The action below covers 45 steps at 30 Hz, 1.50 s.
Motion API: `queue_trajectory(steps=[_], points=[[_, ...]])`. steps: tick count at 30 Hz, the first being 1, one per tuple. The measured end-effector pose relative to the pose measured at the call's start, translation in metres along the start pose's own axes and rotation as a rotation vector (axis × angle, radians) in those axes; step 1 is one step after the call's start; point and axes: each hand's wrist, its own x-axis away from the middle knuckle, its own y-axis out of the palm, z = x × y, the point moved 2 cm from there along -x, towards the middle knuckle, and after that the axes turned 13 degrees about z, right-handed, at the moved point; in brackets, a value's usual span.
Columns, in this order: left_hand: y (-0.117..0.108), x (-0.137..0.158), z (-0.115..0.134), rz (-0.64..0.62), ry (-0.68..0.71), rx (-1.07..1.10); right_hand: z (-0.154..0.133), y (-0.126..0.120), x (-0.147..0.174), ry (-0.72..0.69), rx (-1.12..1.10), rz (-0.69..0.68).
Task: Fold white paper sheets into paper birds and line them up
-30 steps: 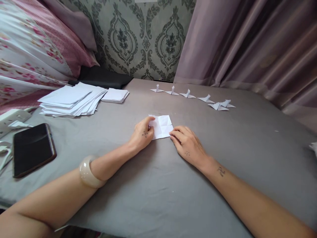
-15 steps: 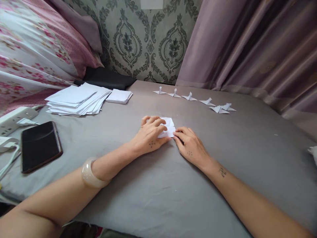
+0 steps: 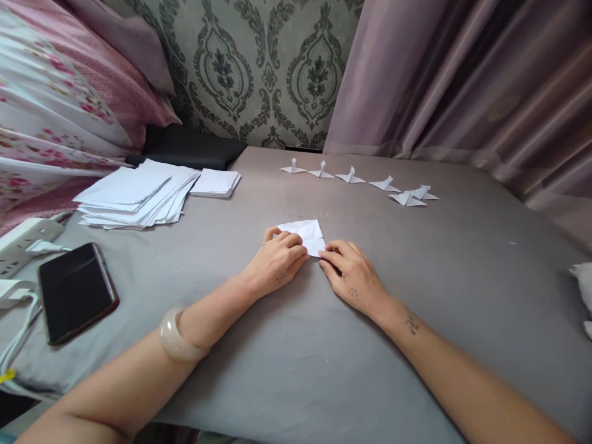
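Observation:
A small creased sheet of white paper (image 3: 311, 232) lies on the grey-covered table between my hands. My left hand (image 3: 282, 251) covers its left part, fingers curled and closed on the near edge. At the paper's lower right corner, my right hand (image 3: 351, 268) pinches the edge between thumb and fingertips. Part of the sheet is hidden under the left fingers. Farther back stands a curved row of several folded paper birds (image 3: 350, 175), the nearest two overlapping at the right.
To the left are a large stack of white paper (image 3: 134, 194) and a smaller stack of paper squares (image 3: 215, 183). A phone (image 3: 78, 293) lies by a power strip (image 3: 28, 243) with cables. A black folded item (image 3: 194, 148) sits at the back, and a curtain (image 3: 439, 80) hangs behind.
The left fingers have drawn in and slid slightly left and down, so more of the paper shows. The right hand stays at the corner. The camera view has shifted a little.

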Motion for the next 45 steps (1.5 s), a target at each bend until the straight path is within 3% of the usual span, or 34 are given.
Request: queue_trajectory(steps=[6,10,21,31,33,36,39,45], points=[[0.009,-0.003,-0.011,0.070,-0.288,0.084,0.003,0.000,-0.008,0.169,-0.128,0.026],[0.009,-0.006,-0.012,0.046,-0.382,0.082,0.004,0.004,-0.014,0.321,-0.131,0.019],[0.007,-0.018,-0.006,-0.054,-0.502,0.061,0.002,0.018,-0.013,0.405,-0.016,0.076],[0.010,-0.018,-0.011,-0.089,-0.484,0.072,0.015,0.004,-0.007,0.453,-0.137,0.004],[0.011,-0.017,-0.011,-0.078,-0.467,0.068,0.013,0.003,-0.007,0.422,-0.182,0.044],[0.011,-0.016,-0.011,-0.067,-0.449,0.068,0.001,0.005,-0.009,0.244,-0.249,0.101],[0.013,-0.016,-0.011,-0.066,-0.444,0.078,-0.012,0.009,-0.009,0.115,-0.243,0.049],[0.006,-0.012,-0.018,-0.044,-0.467,0.156,-0.019,0.009,-0.005,0.044,-0.047,-0.068]])
